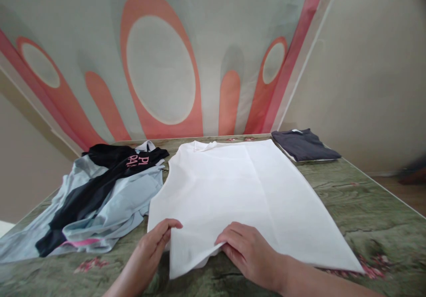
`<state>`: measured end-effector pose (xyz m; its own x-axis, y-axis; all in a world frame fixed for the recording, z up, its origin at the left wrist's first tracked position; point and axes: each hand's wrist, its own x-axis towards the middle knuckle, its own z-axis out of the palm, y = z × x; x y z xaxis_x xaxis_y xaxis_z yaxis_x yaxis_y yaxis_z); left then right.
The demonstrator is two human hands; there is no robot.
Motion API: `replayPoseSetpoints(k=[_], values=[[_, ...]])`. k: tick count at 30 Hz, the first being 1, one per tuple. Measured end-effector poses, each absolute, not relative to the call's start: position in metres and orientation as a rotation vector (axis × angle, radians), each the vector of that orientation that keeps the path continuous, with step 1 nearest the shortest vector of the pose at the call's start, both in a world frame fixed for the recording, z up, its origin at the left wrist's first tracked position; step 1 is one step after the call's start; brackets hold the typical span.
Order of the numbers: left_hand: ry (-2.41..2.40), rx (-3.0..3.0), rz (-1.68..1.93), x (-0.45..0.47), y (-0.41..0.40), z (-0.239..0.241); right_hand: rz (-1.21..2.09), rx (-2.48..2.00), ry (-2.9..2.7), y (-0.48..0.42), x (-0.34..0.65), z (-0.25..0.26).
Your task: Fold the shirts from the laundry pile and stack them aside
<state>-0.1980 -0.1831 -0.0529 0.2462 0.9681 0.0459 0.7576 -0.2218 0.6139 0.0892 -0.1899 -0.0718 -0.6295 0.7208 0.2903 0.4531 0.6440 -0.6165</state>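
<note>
A white garment (239, 190) lies spread flat on the green patterned table (372, 203), partly folded lengthwise. My left hand (153, 243) pinches its near hem at the lower left, fingers curled over the cloth edge. My right hand (248, 250) grips the same hem a little to the right, thumb under the fabric, which lifts slightly between the two hands.
A heap of light blue and black clothing with pink lettering (100, 195) lies to the left. A folded dark grey garment (304, 145) sits at the table's far right corner. A wall with orange ovals rises behind the table.
</note>
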Motion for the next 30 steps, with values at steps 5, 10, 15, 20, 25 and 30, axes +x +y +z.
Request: replayPoseSetpoints(k=[5, 10, 15, 20, 25, 30], values=[[1.429, 2.154, 0.516, -0.204, -0.191, -0.058, 0.674, -0.920, -2.582, -0.196, 0.131, -0.049], [1.237, 2.292, 0.395, -0.215, -0.196, -0.054, 0.470, -1.395, -2.434, -0.224, 0.227, -0.066], [1.340, 2.274, 0.512, -0.210, -0.203, -0.061, 0.060, -1.640, -2.383, -0.268, 0.316, -0.117], [1.454, 2.360, 0.603, -0.217, -0.207, -0.065, -0.154, -1.558, -2.407, -0.291, 0.366, -0.150], [1.375, 2.499, 0.620, -0.228, -0.206, -0.066, -0.278, -1.499, -2.431, -0.286, 0.372, -0.154], [1.370, 2.474, 0.585, -0.235, -0.208, -0.075, -0.299, -1.539, -2.335, -0.269, 0.352, -0.147]])
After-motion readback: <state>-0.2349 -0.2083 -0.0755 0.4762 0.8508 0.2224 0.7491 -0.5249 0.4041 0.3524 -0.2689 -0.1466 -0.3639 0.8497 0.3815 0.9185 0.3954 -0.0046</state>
